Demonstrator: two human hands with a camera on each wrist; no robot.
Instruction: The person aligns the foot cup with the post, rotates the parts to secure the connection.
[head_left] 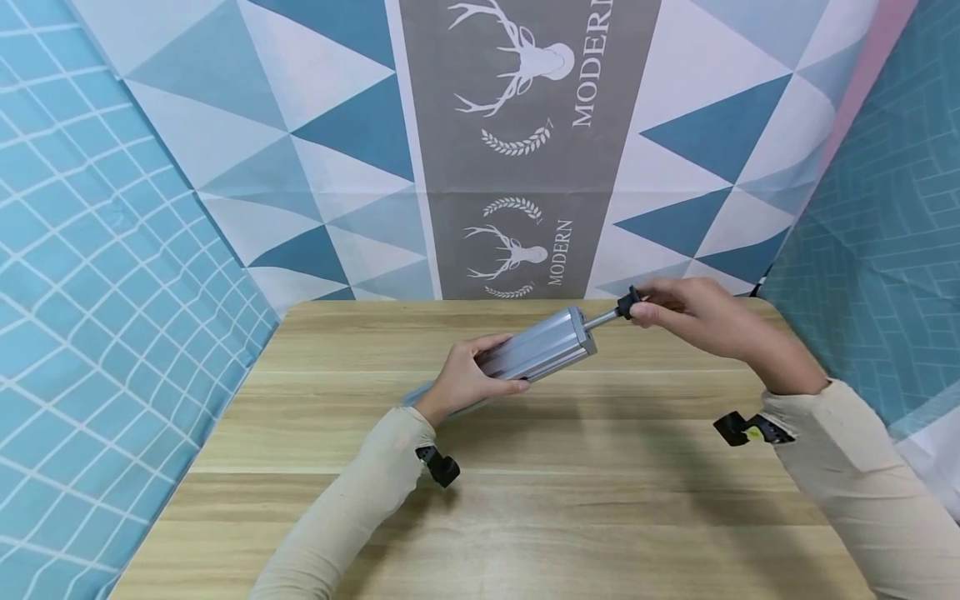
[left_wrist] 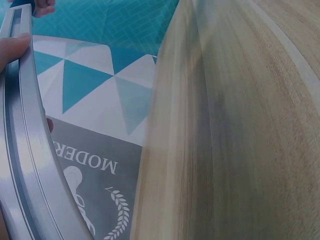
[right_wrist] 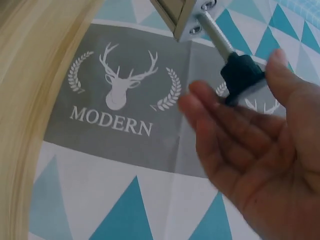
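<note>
A silver aluminium profile [head_left: 536, 343] is tilted above the table, its right end higher. My left hand [head_left: 465, 379] grips it around the middle, thumb on the near side. In the left wrist view, the long slot of the profile [left_wrist: 37, 150] shows, with the thumb [left_wrist: 15, 47] lying over it. A leveling foot [head_left: 628, 303] with a threaded metal rod and black base sticks out of the profile's end plate. At the base, my right hand [head_left: 693, 315] has thumb and fingers around the rim. The right wrist view shows the foot [right_wrist: 242, 75] between thumb and bent fingers.
The wood-grain table [head_left: 525, 517] stretches below both hands. Behind it hangs a patterned cloth [head_left: 517, 150] with deer heads and triangles. Blue tile-print cloth [head_left: 97, 275] lines the left side, and darker teal cloth [head_left: 870, 242] the right. Both wrists wear small black cameras.
</note>
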